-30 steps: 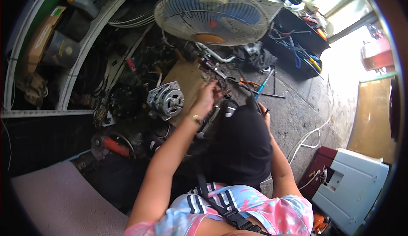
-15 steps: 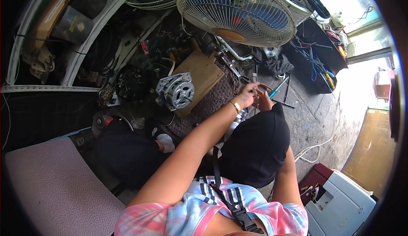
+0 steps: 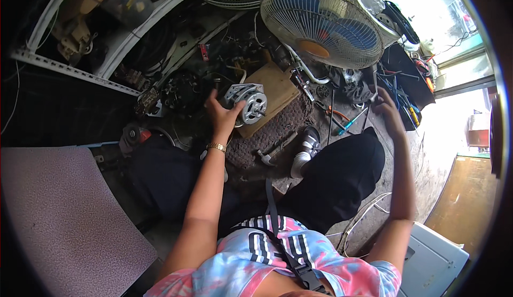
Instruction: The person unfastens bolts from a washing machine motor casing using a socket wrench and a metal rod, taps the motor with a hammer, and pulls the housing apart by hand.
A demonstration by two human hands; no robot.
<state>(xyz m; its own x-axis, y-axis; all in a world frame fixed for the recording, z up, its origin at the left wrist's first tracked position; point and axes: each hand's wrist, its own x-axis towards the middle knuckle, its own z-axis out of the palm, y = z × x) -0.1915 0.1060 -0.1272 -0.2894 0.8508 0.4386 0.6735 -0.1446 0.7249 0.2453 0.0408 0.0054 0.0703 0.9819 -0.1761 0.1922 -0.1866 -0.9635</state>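
Cluttered workshop floor | electric motor (image 3: 247,103) on wooden board (image 3: 275,91), below fan (image 3: 320,24) | left hand (image 3: 222,116) grip open, fingers touching motor | right hand (image 3: 389,116) grip open, right of motor, near screwdriver (image 3: 352,121)

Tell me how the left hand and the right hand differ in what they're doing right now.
The left hand rests its fingers on the metal motor; the right hand lies among the tools by the fan, what it touches unclear. The left wrist wears a gold bracelet; the right wrist is bare. Both arms are stretched forward.
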